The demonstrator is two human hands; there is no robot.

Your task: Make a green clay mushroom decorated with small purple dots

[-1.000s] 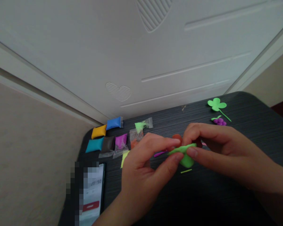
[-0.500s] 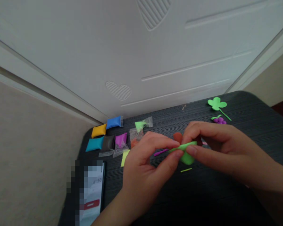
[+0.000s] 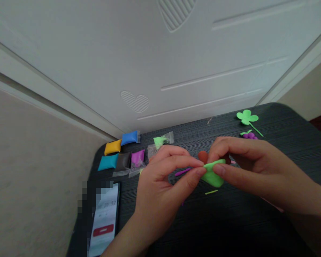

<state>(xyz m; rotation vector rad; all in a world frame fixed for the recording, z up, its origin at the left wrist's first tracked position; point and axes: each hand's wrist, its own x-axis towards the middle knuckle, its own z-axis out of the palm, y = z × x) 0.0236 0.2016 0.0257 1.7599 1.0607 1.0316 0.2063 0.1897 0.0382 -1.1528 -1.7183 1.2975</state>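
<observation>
A flattened piece of light green modelling clay is held up between both hands above the dark table. My left hand pinches its left edge between thumb and fingertips. On its upper right edge, my right hand pinches it the same way, and the rest of the piece hangs below the fingers. Behind the fingers, a brown-orange clay lump shows in part. A purple clay strip lies just past the left thumb, and a thin yellow-green strip rests below the green piece.
Bagged clay packs, among them a blue pack and a teal pack, lie at the back left. A phone with a timer lies front left. A green four-petal clay shape and purple clay balls lie back right. A white door stands behind.
The green clay has turned so that more of its flat face shows. My left fingers have shifted slightly toward its edge, with both hands still pinching it.
</observation>
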